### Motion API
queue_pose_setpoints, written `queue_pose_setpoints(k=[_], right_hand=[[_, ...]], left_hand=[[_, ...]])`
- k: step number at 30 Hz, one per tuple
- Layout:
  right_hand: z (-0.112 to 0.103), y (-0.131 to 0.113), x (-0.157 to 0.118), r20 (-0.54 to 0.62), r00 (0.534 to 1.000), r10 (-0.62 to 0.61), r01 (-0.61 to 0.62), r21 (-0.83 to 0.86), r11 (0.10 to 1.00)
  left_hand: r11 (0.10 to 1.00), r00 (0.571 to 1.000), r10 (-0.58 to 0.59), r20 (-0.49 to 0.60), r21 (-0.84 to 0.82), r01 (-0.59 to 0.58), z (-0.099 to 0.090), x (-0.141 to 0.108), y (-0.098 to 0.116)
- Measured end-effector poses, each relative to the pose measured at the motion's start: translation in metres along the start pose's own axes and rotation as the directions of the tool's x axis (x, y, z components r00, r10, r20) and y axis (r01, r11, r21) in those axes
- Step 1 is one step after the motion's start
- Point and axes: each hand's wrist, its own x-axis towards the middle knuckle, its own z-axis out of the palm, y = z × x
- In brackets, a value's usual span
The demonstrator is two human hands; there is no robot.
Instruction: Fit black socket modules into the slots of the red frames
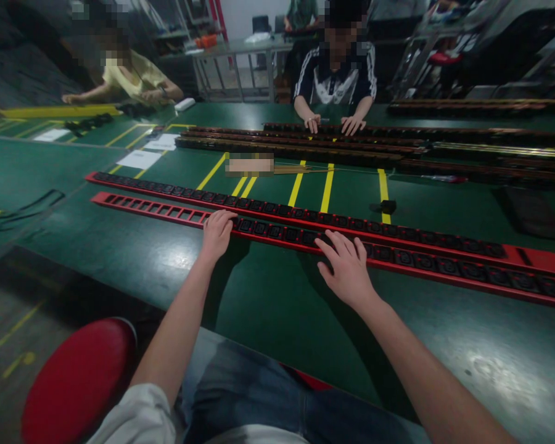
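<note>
Two long red socket strips lie side by side across the green table. The near strip (277, 243) holds a row of black sockets, while several rectangular openings at its left part have none. My left hand (218, 229) is bent over this strip where the openings meet the sockets; its fingers are close together and grip the strip, hiding the spot beneath. My right hand (345, 265) rests on the same strip farther right, with fingers spread over the black sockets. Behind it, the far strip (259, 206) carries black sockets along most of its length.
Several dark long strips (305, 145) lie farther back, where a co-worker's hands (333, 123) rest. A small black piece (388, 206), papers (140, 160) and a dark flat object (531, 211) are on the table. Left of me stands a red stool (81, 382). Another person sits at back left.
</note>
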Motion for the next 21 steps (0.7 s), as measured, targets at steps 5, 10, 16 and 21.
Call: queue_pose_setpoints(k=[5,10,16,21], right_hand=[[0.0,0.001,0.0,0.004,1.0,-0.001,0.001,-0.002,1.0],[0.0,0.001,0.0,0.002,1.0,0.001,-0.001,-0.003,1.0],[0.0,0.001,0.0,0.0,1.0,-0.006,0.006,-0.015,1.0],[0.0,0.001,0.0,0.002,1.0,-0.008,0.008,-0.024,1.0]], left_hand=[[1.0,1.0,0.012,0.004,0.009,-0.012,-0.001,0.0,0.001],[0.995,0.998,0.046,-0.052,-0.087,-0.05,0.004,0.002,-0.006],[0.966,0.966,-0.03,-0.256,-0.255,-0.038,0.006,0.002,-0.012],[0.966,0.949,-0.119,-0.293,-0.255,0.042,0.002,0.0,-0.011]])
